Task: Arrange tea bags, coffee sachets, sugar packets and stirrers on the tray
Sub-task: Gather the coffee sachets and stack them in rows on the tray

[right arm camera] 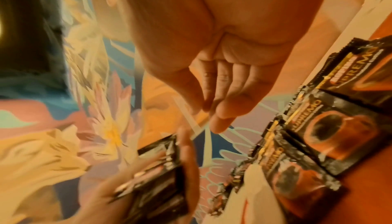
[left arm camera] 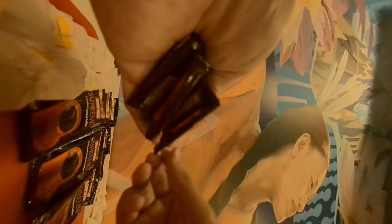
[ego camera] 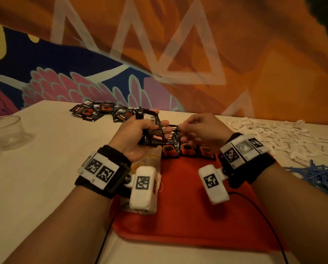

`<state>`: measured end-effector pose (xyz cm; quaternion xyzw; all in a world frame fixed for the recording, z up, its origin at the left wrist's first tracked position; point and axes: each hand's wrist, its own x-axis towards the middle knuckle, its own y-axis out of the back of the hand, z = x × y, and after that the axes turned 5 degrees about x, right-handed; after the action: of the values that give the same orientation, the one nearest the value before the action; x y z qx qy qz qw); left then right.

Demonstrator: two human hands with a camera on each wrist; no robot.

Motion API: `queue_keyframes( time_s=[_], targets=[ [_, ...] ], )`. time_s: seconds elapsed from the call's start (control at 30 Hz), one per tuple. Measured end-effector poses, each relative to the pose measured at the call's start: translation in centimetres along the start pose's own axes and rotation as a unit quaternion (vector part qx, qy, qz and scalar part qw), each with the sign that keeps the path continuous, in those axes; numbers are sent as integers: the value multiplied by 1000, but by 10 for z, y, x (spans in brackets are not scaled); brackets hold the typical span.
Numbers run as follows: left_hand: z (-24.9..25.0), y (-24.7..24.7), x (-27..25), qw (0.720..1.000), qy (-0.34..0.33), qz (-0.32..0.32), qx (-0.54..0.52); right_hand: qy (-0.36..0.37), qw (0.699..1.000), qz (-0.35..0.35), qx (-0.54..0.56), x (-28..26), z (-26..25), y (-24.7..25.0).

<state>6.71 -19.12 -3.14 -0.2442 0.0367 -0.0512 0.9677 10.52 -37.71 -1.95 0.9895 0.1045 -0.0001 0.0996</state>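
Glass bowl (ego camera: 5,130): far left on the tabletop (ego camera: 45,168), well apart from the hands.
Loose coffee sachets (ego camera: 94,110): scattered at the far edge, left of centre.
Left hand (ego camera: 134,138): curled around a held stack of sachets (ego camera: 151,128), above the tray's far left corner.
Tea bags (ego camera: 149,159): pale heap under the left wrist, on the tray; mostly hidden.
Key relation: stack's lower corner points right, toward the right hand; long axis tilted.
Right hand (ego camera: 203,128): fingertips pinched together at that corner; hold on a single sachet not confirmed.
Laid row of sachets (ego camera: 188,149): side by side on the red tray (ego camera: 188,216), directly below both hands.
Sugar packets (ego camera: 273,134): white spread, far right.
Blue stirrers (ego camera: 319,174): pile at right edge.
Room: painted mural wall behind, warm dim light.
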Motion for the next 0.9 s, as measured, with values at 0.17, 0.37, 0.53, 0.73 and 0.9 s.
queue_keyframes(
  time_s=[0.17,0.37,0.53,0.73,0.9],
  targets=[
    [-3,-8,-9,992,-38,-69,94,79,996,-34,34,-20,-7,-4],
    [-10,-7,-6,986,-75,-57,136,108,993,-46,4,-23,2,-11],
    [-10,-8,-2,988,-80,1,134,214,975,54,-30,-26,0,-6],
    [-6,-9,-6,997,39,-37,55,314,943,92,-56,-25,-6,-4],
    [-9,-5,-3,997,-51,-43,46,310,944,59,-93,-23,1,-11]
  ],
)
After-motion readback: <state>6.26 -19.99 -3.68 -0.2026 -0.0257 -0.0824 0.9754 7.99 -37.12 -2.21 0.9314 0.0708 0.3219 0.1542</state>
